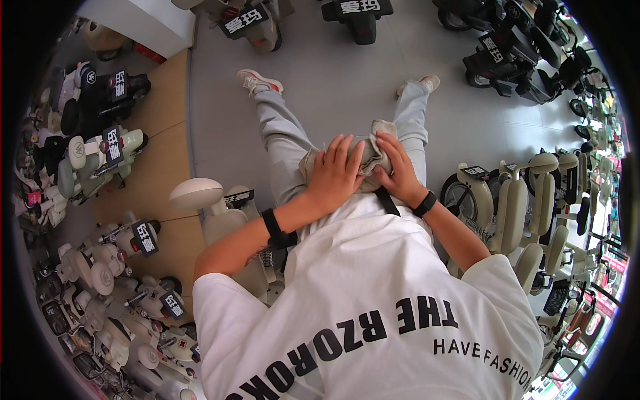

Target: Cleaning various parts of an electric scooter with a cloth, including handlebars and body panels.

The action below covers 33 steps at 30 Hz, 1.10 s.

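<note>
A crumpled grey-beige cloth (383,160) lies bunched over my lap, between my thighs. My left hand (333,172) is laid over its left part, fingers side by side and curved onto the fabric. The other side of the cloth is in my right hand (399,170), pinched between thumb and fingers, with a fold standing up past the fingertips. Both hands are close together, and the palms and the cloth's underside are hidden. Dark bands circle both wrists. A dark strap (387,202) hangs just below the cloth.
My legs in light grey trousers (280,130) stretch apart over the grey floor (333,87). A cream scooter (223,223) stands close by my left arm, and beige scooter seats (512,207) line my right. More scooters (100,160) crowd the left side; dark ones (507,63) stand far right.
</note>
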### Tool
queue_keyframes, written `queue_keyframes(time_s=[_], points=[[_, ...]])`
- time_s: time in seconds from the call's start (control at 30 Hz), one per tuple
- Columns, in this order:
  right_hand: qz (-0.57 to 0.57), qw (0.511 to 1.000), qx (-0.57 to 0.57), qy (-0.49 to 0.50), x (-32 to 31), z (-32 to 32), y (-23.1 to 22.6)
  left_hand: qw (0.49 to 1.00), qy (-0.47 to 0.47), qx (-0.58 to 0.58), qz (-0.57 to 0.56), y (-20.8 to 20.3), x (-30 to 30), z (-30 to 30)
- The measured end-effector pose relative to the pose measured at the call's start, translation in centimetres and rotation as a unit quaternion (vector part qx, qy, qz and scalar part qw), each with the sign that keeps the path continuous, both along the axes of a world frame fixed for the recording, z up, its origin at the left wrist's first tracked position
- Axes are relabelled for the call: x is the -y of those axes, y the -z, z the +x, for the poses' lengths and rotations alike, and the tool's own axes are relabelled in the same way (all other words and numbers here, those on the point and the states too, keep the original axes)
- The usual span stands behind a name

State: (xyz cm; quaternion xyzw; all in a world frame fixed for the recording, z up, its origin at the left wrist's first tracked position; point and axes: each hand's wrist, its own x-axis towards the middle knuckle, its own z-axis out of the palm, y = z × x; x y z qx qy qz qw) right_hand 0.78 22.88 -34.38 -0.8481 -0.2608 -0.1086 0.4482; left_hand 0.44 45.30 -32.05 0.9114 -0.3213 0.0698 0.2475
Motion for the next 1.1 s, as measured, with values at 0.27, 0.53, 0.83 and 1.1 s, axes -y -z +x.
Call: queue_keyframes(time_s=[0.27, 0.53, 0.83, 1.1], points=[[0.076, 0.973, -0.217, -0.008, -0.2, 1.8, -1.1, 0.973, 0.172, -0.139, -0.064, -2.5, 0.1, 6.6], [-0.050, 0.990, -0.061, 0.115, -5.3, 3.2, -5.7, 0.725, 0.014, -0.630, -0.280, 2.0, -6.2, 3.7], [0.095, 0.918, -0.344, 0.174, -3.5, 6.9, -4.8, 0.857, -0.091, -0.477, -0.175, -1.3, -6.4, 4.3], [0.116, 0.934, -0.322, 0.108, 0.6, 4.7, 3.0, 0.847, -0.088, -0.425, -0.307, -0.1, -0.7, 7.2]])
